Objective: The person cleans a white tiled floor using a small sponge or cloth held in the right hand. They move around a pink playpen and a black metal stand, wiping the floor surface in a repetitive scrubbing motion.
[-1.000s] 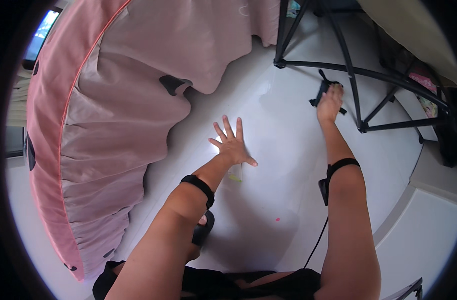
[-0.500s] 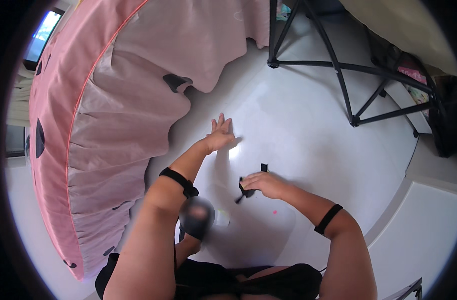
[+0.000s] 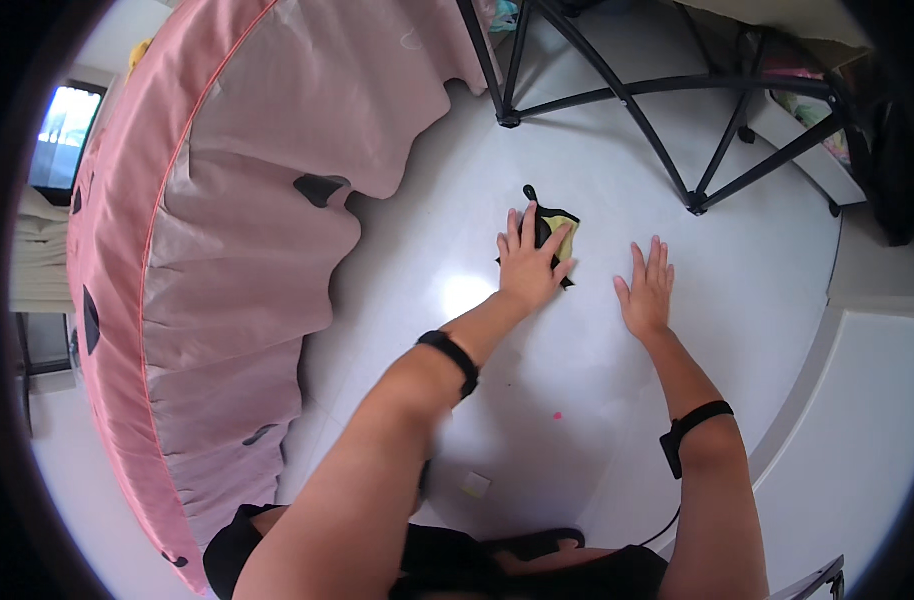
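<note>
White floor (image 3: 597, 360), pink bedskirt (image 3: 257, 230) along its left edge.
Left hand (image 3: 528, 265) splays over black-and-yellow cloth (image 3: 567, 246); right hand (image 3: 648, 293) opens wide nearby.

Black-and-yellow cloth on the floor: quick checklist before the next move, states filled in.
1. Left hand on the cloth: ok, palm down, fingers spread over it.
2. Right hand off the cloth: ok, open, to its right.
3. Right hand touching the floor: cannot tell from this angle.
4. Cloth fully flat: cannot tell, the left hand covers part.
5. Floor free of scraps: not ok, pink scrap and pale scrap nearer the person.
6. Black frame apart from cloth: ok.
</note>
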Tool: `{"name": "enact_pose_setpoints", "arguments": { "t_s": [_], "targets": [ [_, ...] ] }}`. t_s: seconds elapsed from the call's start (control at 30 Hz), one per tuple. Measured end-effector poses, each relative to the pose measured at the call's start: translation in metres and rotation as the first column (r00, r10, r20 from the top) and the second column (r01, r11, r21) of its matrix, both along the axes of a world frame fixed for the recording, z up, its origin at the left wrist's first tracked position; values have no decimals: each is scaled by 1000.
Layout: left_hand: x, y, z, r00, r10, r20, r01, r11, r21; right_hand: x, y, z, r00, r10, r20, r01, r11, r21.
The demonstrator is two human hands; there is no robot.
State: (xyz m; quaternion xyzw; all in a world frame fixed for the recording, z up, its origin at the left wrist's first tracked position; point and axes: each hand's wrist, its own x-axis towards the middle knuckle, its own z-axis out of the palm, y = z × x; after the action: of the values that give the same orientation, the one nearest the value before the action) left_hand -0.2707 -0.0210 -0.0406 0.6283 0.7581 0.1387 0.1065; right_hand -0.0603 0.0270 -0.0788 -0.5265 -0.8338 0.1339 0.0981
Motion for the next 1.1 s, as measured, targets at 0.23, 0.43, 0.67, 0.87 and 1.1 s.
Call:
{"name": "enact_pose_setpoints", "arguments": {
  "t_s": [0.23,0.43,0.67,0.87,1.1],
  "targets": [
    [-21,-2,-9,933,55,357,-51,999,-18,-1,-6,-5,991,37,128,-32,999,-43],
    [-122,-88,-30,748,608,267,-663,699,268,-6,-7,1,991,4,133,-2,1000,-13],
    [-214,-66,-74,539,790,-292,-808,583,87,-6,-7,-2,992,25,124,-32,998,52],
    [-184,14,-58,954,239,-180,-204,960,192,-13,-9,0,994,42,105,-46,998,36],
    [-28,-67,-33,624,-777,79,764,629,143,-1,-6,-4,998,38,55,-38,999,5]
  ]
}}
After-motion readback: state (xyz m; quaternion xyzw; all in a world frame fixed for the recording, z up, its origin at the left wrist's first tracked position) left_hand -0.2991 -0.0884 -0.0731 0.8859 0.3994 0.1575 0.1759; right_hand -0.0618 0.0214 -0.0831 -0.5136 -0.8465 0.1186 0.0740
